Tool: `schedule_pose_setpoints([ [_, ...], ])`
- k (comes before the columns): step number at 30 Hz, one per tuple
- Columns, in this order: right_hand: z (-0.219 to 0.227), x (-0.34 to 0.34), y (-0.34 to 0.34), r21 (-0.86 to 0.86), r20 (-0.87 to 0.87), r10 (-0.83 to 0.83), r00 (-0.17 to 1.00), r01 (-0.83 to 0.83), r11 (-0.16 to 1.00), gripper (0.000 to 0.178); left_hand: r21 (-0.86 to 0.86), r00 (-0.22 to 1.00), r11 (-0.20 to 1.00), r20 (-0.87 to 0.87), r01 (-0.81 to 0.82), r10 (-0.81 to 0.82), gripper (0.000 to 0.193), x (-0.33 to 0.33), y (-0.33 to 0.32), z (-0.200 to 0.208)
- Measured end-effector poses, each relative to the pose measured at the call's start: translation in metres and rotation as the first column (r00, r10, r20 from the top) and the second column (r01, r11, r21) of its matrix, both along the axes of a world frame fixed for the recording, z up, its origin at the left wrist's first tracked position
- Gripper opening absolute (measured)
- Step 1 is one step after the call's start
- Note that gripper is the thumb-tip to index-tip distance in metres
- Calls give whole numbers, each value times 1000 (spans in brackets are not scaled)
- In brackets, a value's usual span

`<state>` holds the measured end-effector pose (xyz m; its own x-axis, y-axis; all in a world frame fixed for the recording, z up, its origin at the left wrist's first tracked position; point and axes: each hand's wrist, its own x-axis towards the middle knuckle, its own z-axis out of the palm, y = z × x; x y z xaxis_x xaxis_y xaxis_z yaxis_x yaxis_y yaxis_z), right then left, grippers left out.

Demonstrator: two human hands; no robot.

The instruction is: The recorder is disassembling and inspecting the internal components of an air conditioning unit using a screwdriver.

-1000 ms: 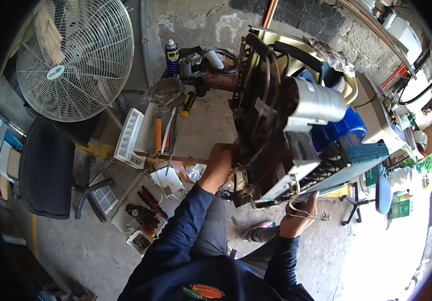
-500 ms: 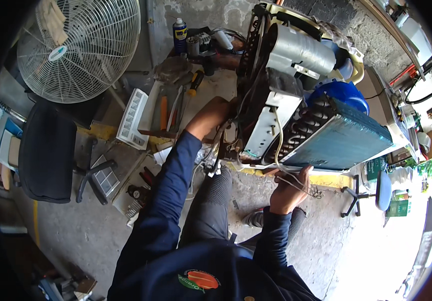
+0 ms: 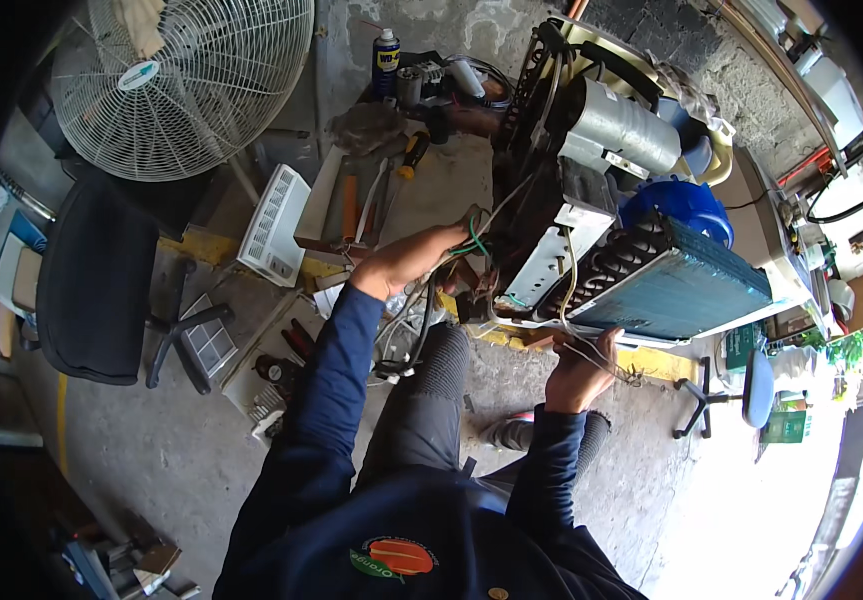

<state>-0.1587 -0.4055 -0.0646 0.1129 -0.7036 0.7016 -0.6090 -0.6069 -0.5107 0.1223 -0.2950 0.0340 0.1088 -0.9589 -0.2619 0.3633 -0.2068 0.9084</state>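
Observation:
An opened window air conditioner [image 3: 601,215] sits on the bench in front of me, its bent copper tubes [image 3: 616,265], blue-green finned coil [image 3: 686,285], blue fan wheel [image 3: 681,208] and silver cylinder [image 3: 626,128] exposed. My left hand [image 3: 419,258] is at its left side, closed around electrical wires [image 3: 476,243], one of them green; its fingertips are partly hidden. Below the coil, my right hand [image 3: 581,375] grips the unit's lower front edge. A thin grey cable [image 3: 573,290] hangs down the front and loops across this hand. More cords [image 3: 413,330] dangle below my left hand.
Left of the unit, a tray [image 3: 326,225] holds a yellow-black screwdriver [image 3: 413,155] and other tools. A spray can [image 3: 384,62] stands behind. A white vent grille [image 3: 276,225], large fan [image 3: 186,80] and black chair [image 3: 96,280] are farther left. A blue stool [image 3: 759,385] stands right.
My left hand has drawn back from the unit's side, and the green wire now shows at its fingers. My right hand stays at the lower edge. The view has shifted slightly.

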Motion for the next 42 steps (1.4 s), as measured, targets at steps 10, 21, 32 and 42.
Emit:
schedule_pose_setpoints([
  [10,9,9,11,422,118,86,989,-128,898,41,-200,997,978,51,-53,65,38,-15,8,-24],
  [21,19,14,15,481,873,-232,428,-682,552,32,-176,971,962,-158,-208,180,38,-23,7,-52],
  [32,7,-53,5,644,697,234,678,-735,214,27,-349,514,769,589,-535,624,34,-61,11,-34],
  [42,-169,-159,52,676,737,49,675,-735,-48,27,-429,555,854,651,-294,518,21,-233,47,-58],
])
